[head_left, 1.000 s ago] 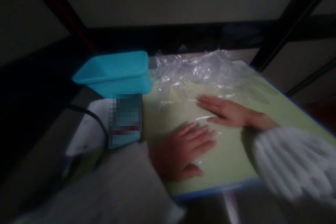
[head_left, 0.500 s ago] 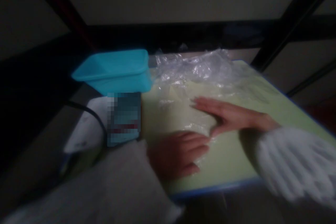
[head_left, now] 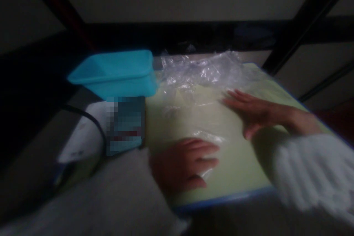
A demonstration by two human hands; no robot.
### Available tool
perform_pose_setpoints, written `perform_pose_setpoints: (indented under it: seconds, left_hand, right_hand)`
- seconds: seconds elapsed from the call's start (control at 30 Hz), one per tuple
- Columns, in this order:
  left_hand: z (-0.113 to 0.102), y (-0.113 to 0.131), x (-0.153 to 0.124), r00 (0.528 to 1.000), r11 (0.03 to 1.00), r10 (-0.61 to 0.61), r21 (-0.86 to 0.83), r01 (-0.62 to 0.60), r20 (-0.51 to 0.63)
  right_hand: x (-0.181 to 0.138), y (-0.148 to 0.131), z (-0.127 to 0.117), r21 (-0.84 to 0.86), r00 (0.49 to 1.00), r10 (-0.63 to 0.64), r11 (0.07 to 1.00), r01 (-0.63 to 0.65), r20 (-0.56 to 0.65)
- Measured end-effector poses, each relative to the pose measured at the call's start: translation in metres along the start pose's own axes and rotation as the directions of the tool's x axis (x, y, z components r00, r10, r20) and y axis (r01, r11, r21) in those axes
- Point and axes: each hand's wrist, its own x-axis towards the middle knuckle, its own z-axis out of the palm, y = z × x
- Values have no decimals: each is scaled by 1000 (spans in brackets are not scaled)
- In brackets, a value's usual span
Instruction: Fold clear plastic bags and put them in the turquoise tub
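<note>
Head view, dim and soft with blur. I look down on a pale green desk (head_left: 243,169) with a blue front edge. A sheet of clear plastic film (head_left: 204,72) lies across it, crumpled into a shiny heap at the far side and flatter toward the near side.

The left hand (head_left: 184,164) rests palm down on the near part of the film. Its fingers (head_left: 204,149) are stretched out and close together, gripping nothing. The right hand (head_left: 254,112) lies palm down farther back and to the right. Its fingers (head_left: 235,97) are straight, the thumb is spread, and it too pins rather than grasps. Both wrists come out of pale sleeves.

A turquoise tub (head_left: 113,73) stands at the far left corner, just beside the crumpled heap. In front of it are a pixelated patch (its contents are masked) and a white object (head_left: 83,132) with a black cable (head_left: 94,121) looping over it. Dark frame bars (head_left: 304,11) cross behind.

As I judge it, the film is thin and slippery. A palm that drags unevenly could bunch it into fresh creases or slide the whole sheet toward the near edge. In this low light a fold could easily go unnoticed, and a wide sweep to the left could knock the tub.
</note>
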Motion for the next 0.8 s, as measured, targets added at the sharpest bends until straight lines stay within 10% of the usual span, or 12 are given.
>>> perform_pose_setpoints:
  seconds: [0.27, 0.8]
  left_hand:
    - [2, -3, -8, 971, 999, 51, -5, -54, -234]
    - [0, -17, -9, 965, 965, -260, 50, 258, 37]
  right_hand:
    - [10, -33, -12, 125, 996, -64, 990, 70, -56]
    - [39, -67, 27, 143, 939, -322, 930, 338, -122]
